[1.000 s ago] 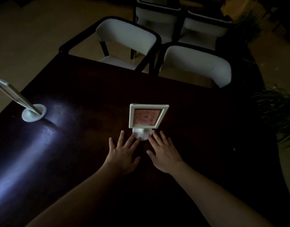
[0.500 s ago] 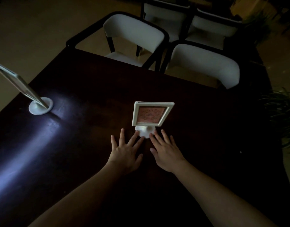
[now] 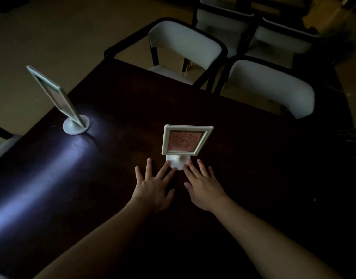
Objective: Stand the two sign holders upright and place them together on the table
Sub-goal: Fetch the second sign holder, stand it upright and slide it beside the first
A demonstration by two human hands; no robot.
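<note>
A small white sign holder (image 3: 186, 140) stands upright near the middle of a dark table (image 3: 253, 158), its square frame facing the camera and showing a pinkish card too dim to read. Its round white base (image 3: 177, 164) sits just below the frame, on the near side. Both of the person's hands lie flat on the tabletop right in front of that base, fingers spread and gripping nothing. The left hand (image 3: 155, 188) reaches in from the near left, with two fingertips (image 3: 168, 162) touching the base's left edge. The right hand (image 3: 204, 187) comes in from the near right, its fingertips (image 3: 190, 162) at the base's right edge; whether they press on it or only rest beside it cannot be told in the dim light. The frame itself is untouched, rising clear of both hands on the far side of them.

Well apart, at the far left of the table, a second sign holder (image 3: 56, 97) stands on its own round foot (image 3: 76, 126), seen nearly edge-on, beside a bright patch of reflected light (image 3: 52, 168). Beyond the table's far edge are white-cushioned chairs (image 3: 185, 47) with dark frames, and plant leaves (image 3: 354, 137) show at the right.
</note>
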